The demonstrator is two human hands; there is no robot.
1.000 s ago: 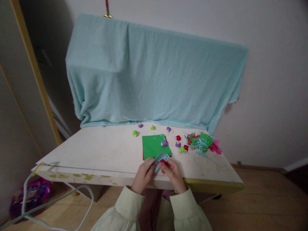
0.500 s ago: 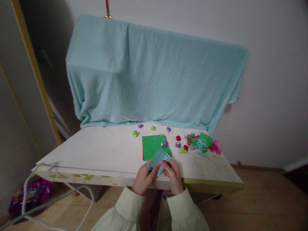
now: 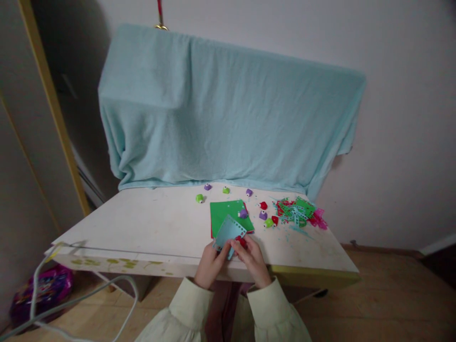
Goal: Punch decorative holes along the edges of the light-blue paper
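Note:
My left hand [image 3: 209, 265] is closed on the left side of a light blue sheet of paper [image 3: 227, 231], which has rows of small holes along its edges. My right hand [image 3: 255, 262] grips a small red paper punch [image 3: 241, 241] at the sheet's right edge, its fingers partly hiding the punch. Both hands are at the front edge of the table. Just beyond them lies a stack of square paper, green [image 3: 221, 213] on top with red below. A purple punch [image 3: 242, 213] rests on its right side.
Several more punches stand about the white table [image 3: 149, 223], among them a lime green one [image 3: 200, 198] and a red one [image 3: 263, 205]. A heap of cut paper pieces [image 3: 297, 211] lies at the right. Behind hangs a light blue cloth [image 3: 231, 114]. A white cable [image 3: 131, 280] loops at lower left.
The light blue paper has turned and shifted slightly left in my hands. More of the red punch shows at its right edge now.

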